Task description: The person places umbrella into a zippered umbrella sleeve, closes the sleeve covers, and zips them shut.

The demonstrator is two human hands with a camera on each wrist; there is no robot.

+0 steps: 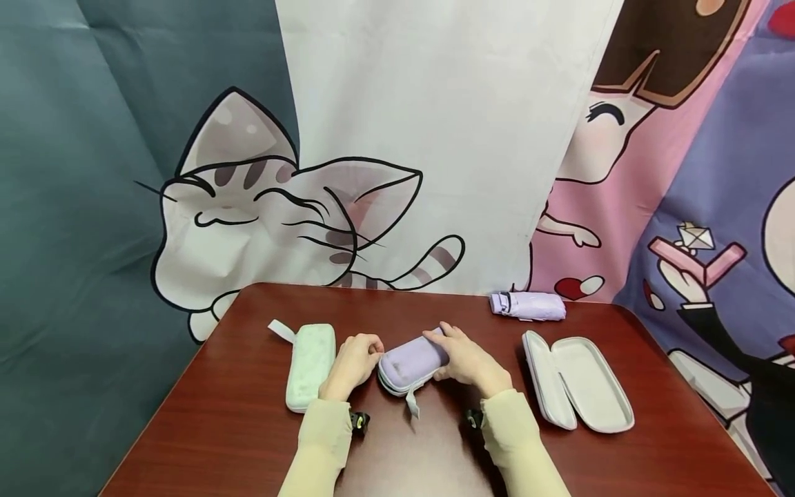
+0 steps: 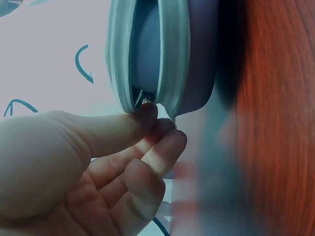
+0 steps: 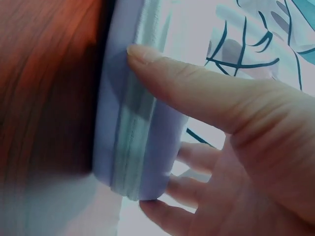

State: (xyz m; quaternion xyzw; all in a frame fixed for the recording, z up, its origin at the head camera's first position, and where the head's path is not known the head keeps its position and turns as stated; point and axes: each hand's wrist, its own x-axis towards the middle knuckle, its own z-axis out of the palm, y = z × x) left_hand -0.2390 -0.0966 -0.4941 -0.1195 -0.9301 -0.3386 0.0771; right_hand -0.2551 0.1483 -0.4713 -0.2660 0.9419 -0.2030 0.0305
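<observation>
A lilac zip-up case lies on the table between the two hands, a pale strap hanging from its near side. My left hand is at its left end. In the left wrist view its thumb and fingertips pinch the metal zipper pull, mostly hidden by the thumb. Above them the zipper seam stands parted, with a dark gap between the pale zipper bands. My right hand holds the case's right end. In the right wrist view its thumb presses along the zipper band, fingers on the far side.
A mint-green case with a pale strap lies just left of my left hand. To the right, a white case is spread open on the brown table. A folded lilac umbrella lies at the back right, before a printed cartoon curtain.
</observation>
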